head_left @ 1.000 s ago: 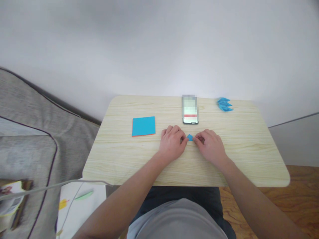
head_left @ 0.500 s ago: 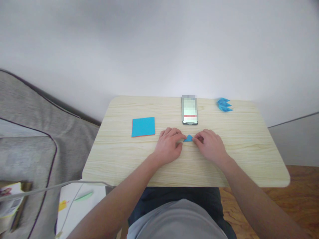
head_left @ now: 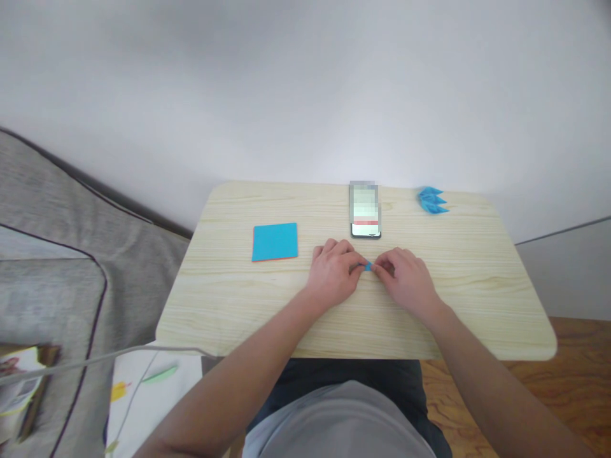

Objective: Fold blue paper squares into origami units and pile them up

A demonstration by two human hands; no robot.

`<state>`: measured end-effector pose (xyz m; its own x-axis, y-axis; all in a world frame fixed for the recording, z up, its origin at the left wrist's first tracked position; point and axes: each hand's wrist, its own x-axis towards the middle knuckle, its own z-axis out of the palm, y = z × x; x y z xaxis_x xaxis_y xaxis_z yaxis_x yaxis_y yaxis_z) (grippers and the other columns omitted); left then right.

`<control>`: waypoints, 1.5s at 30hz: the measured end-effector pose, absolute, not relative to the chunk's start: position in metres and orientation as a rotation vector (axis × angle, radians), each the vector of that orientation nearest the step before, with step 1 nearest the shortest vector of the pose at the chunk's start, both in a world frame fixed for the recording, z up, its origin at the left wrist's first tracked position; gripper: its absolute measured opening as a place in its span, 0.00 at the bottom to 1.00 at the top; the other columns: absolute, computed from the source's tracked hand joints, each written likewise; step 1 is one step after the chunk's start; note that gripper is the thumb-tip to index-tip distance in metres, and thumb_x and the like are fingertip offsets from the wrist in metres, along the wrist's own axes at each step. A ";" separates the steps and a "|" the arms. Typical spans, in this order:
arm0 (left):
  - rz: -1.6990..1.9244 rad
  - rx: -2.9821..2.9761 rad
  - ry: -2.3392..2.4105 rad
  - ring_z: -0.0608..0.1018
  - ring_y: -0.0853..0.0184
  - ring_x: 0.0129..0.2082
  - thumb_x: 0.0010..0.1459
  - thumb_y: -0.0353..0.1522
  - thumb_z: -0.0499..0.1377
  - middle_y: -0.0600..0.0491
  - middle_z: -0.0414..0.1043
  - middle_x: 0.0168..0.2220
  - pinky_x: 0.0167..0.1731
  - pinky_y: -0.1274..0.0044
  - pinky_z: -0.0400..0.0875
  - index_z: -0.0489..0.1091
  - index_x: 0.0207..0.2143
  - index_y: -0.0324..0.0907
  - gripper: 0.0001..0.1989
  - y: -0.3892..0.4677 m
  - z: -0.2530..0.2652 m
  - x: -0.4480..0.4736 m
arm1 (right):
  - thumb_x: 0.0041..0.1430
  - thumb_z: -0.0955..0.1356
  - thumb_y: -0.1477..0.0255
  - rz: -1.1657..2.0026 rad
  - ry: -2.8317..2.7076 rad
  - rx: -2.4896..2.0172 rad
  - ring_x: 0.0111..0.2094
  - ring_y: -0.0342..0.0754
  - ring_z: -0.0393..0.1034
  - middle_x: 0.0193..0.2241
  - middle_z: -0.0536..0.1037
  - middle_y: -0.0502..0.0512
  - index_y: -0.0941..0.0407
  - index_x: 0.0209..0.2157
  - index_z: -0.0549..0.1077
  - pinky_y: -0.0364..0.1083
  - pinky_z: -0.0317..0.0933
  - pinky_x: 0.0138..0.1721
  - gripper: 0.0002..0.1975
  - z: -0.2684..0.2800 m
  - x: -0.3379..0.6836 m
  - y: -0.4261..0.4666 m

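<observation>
A small folded piece of blue paper [head_left: 368, 266] sits between my two hands, mostly covered by fingertips. My left hand [head_left: 335, 272] pinches its left side between thumb and forefinger. From the other side, my right hand [head_left: 403, 277] grips it with thumb and fingertips. Both hands are low over the wooden table [head_left: 229, 292]. Left of them lies a stack of blue paper sheets [head_left: 275, 242] with a thin red edge. Several pointed blue folded paper pieces [head_left: 432, 200] are grouped at the back right.
A phone [head_left: 365, 210] with a lit, blurred screen lies just beyond my hands. The wall [head_left: 305, 114] meets the table's back edge. A grey cable [head_left: 143, 348] runs past the front left corner, near a grey fabric surface [head_left: 133, 286].
My left hand has moved right, closing its thumb and forefinger on the blue paper. Less of the paper shows now. My right hand stays on it.
</observation>
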<state>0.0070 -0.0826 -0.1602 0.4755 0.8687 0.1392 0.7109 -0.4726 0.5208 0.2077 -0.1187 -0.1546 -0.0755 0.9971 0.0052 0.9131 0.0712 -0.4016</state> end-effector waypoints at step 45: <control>0.587 2.422 1.256 0.69 0.57 0.51 0.64 0.39 0.63 0.52 0.71 0.47 0.51 0.62 0.63 0.79 0.50 0.60 0.13 -0.078 -0.161 -0.014 | 0.59 0.70 0.65 0.517 -1.827 -1.894 0.33 0.50 0.70 0.28 0.78 0.49 0.48 0.36 0.81 0.48 0.56 0.34 0.07 -0.164 0.211 -0.120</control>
<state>-0.0137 -0.0778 -0.1614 0.5213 0.8299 0.1989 0.6853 -0.5460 0.4819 0.2105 -0.1197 -0.1638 0.0496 0.9978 0.0441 0.8264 -0.0161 -0.5628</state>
